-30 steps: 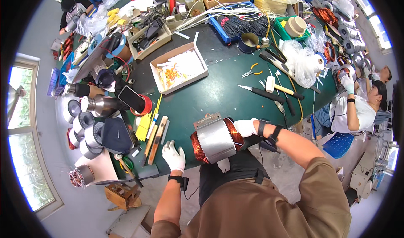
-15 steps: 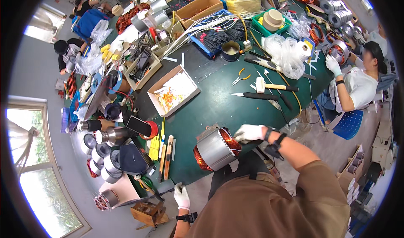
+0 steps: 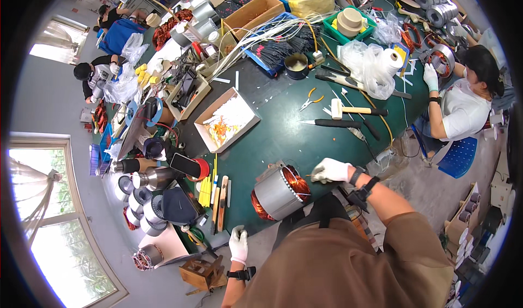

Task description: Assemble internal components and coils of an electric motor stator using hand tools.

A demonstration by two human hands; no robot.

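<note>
One silver stator with copper windings point(image 3: 279, 194) rests at the near edge of my green counter point(image 3: 278, 125). At its two o'clock, my right hand point(image 3: 331, 171) is pinched narrow; at seven, my left hand point(image 3: 238, 244) curls loosely. I can't tell whether either grips anything. A shallow box point(image 3: 241, 132) lies at eleven.

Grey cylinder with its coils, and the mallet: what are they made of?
Cylinder: probably steel, dull silver sheen. Coils: likely copper wire, glossy reddish-orange strands. Mallet: matte white head, perhaps plastic or rubber; pale tan handle section looks wooden.
</note>
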